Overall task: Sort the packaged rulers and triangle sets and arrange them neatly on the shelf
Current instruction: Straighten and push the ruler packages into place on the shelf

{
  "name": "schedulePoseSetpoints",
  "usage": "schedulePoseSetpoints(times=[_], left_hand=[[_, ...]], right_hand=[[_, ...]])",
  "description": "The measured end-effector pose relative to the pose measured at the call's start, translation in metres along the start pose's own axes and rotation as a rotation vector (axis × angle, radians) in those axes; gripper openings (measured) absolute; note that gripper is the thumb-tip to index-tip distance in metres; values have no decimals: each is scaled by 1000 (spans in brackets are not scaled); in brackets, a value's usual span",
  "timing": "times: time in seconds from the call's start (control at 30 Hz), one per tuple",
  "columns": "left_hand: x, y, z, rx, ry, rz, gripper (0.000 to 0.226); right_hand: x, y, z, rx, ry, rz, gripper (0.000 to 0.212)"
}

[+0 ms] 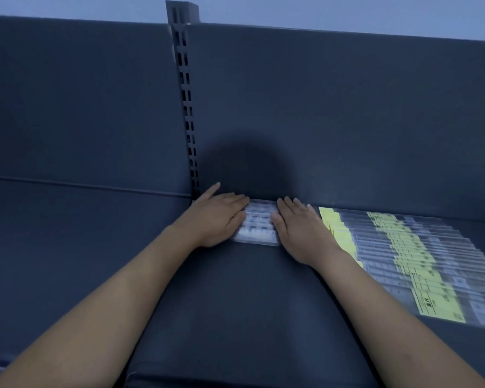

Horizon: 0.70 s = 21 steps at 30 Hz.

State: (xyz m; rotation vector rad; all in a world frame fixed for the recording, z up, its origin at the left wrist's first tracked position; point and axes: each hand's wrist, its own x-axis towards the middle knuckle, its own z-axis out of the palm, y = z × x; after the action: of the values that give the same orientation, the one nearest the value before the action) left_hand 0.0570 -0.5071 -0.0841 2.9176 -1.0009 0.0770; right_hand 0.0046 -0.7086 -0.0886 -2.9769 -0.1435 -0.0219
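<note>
A small stack of clear packaged rulers (pixel 259 224) lies flat on the dark shelf (pixel 235 303), close to the back panel. My left hand (pixel 221 217) rests flat on its left end with the fingers straight, the index finger pointing toward the back. My right hand (pixel 297 228) lies flat on the stack's right end, fingers straight. To the right, a long overlapping row of clear ruler packs with yellow labels (pixel 409 256) spreads toward the shelf's front right. My hands hide both ends of the small stack.
A slotted upright post (pixel 186 107) rises behind my left hand and divides the dark back panel (pixel 333 107). A second shelf section (pixel 67 247) lies to the left of the post.
</note>
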Motion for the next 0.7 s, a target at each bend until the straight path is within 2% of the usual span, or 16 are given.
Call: schedulePoseSetpoints(times=[0.23,0.4,0.7], left_hand=[[-14,19,4,-46,-125,-59,56],[-26,19,-1,-28,-213,-75,61],[-35,25,-4,-52,-176,-139,73]], right_hand=[[-19,-3,-3,-64,-140,32,58],[-24,-11,-11,-21,-204,36,60],[-33,-18,9,33,-62,106,65]])
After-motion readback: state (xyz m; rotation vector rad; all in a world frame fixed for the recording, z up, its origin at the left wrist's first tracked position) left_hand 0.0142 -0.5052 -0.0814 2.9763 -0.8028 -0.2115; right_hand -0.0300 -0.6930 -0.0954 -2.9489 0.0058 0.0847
